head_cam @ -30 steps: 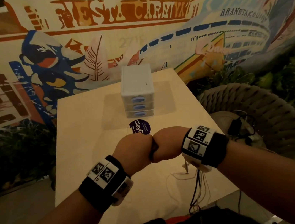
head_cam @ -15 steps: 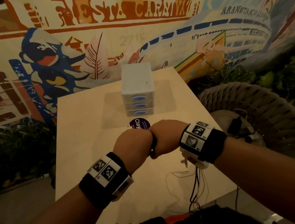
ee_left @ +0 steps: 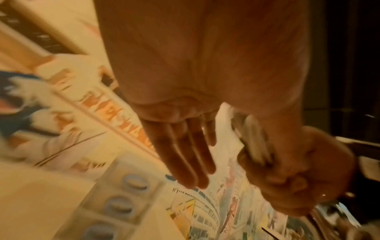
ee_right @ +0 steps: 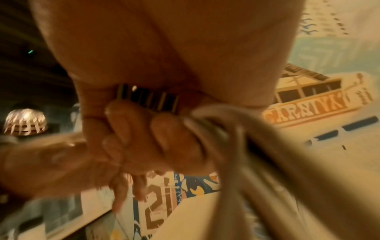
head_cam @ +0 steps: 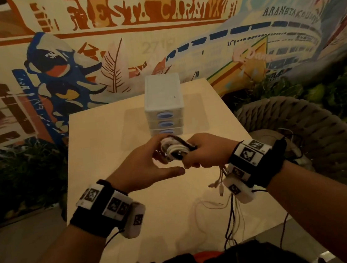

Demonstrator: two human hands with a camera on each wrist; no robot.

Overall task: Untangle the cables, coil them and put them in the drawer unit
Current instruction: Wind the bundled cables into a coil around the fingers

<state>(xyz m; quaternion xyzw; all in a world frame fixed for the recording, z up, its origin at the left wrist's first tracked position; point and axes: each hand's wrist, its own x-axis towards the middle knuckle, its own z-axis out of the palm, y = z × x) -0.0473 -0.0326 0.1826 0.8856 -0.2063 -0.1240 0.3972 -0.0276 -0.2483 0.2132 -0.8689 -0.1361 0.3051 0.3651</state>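
1. You stand at a pale wooden table (head_cam: 114,151) whose far edge meets a painted mural wall (head_cam: 156,35) with orange lettering, a blue figure at 10 o'clock and a long white building at 2 o'clock.
2. Dark green foliage lines the foot of the wall on both sides, and a woven round chair (head_cam: 312,127) sits off the table's edge at 3 o'clock, with a dark tangle of wires on its seat.
3. The white drawer unit (head_cam: 163,104) stands at 12 o'clock on the far half of the table; its three drawers with blue oval handles are all pushed in, and nothing inside them can be seen.
4. Your right hand (head_cam: 206,153) is fisted around the coiled cables (head_cam: 176,149), a bundle of white and black loops held above the table just in front of the drawer unit. In the right wrist view the fingers (ee_right: 164,134) curl tightly over the strands.
5. Your left hand (head_cam: 144,167) lies at 9 o'clock of the coil, its fingers (ee_left: 185,154) straight and close together, the thumb spread out beneath; the fingertips reach the coil's far side, but contact cannot be told.
6. Loose cable ends with small plugs hang from below your right wrist down toward the table's near edge at 5 o'clock.
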